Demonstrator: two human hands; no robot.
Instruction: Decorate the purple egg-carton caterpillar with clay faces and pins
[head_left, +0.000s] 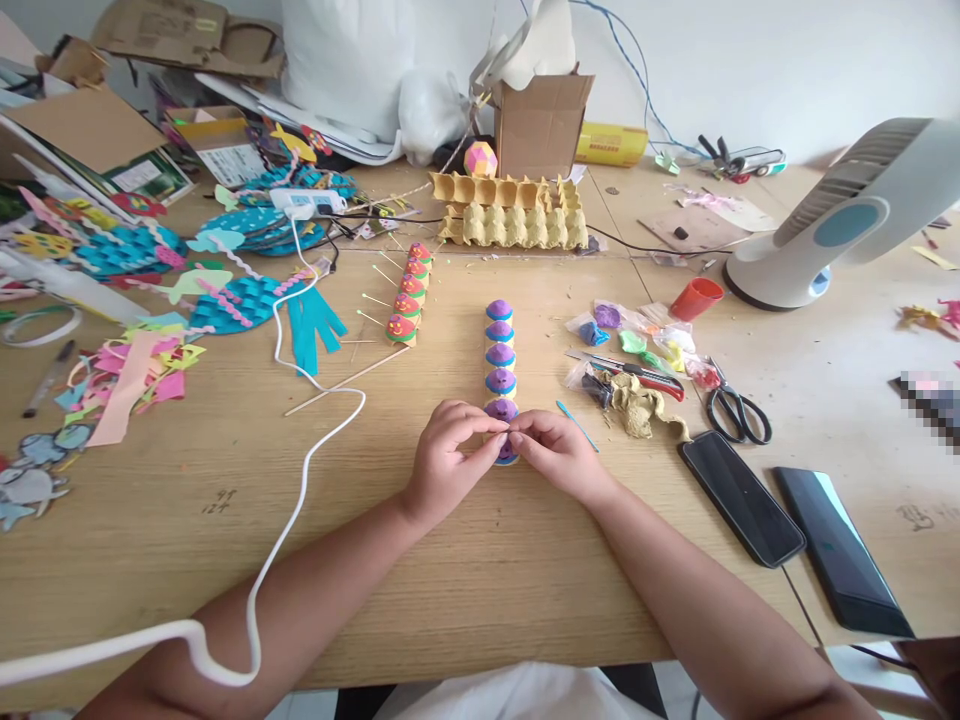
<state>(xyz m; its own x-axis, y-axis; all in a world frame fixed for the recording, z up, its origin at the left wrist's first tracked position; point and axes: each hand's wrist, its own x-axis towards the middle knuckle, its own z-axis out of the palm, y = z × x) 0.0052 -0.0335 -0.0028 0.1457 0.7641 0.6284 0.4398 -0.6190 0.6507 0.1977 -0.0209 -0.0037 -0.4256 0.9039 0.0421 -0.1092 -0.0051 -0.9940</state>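
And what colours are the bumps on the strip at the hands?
The strip has purple bumps with blue rims; the head view shows it best.

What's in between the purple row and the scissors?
The head view shows a thin blue stick, a bag of something dark, a knife and a crumpled brown lump between the purple row and the scissors.

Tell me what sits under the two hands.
Under the left hand and right hand is the near end of the row of purple domes. Bits of the nearest dome show between the hands; the parts they cover cannot be seen.
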